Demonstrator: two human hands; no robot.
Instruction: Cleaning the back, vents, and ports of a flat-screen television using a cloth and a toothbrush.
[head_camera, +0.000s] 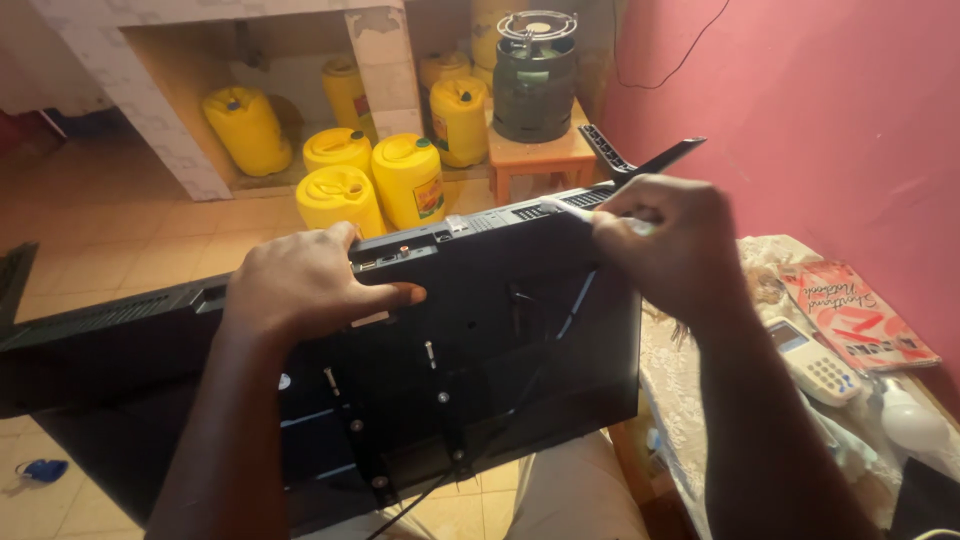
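Note:
A black flat-screen television (480, 330) lies across my lap with its back panel up, showing screws, ports and a thin black cable. My left hand (300, 280) rests flat on the upper back panel near the port strip, pressing it. My right hand (665, 235) is closed on a small white object (565, 208) at the top right edge, close to a black stand foot (640, 160) that sticks up.
Several yellow jerrycans (400, 175) stand on the tiled floor under a counter. A dark green gas cylinder (533, 80) sits on a small wooden stool. A side table (690, 400) at right carries a handheld keypad device (815, 362), a red packet and a white bulb beside the pink wall.

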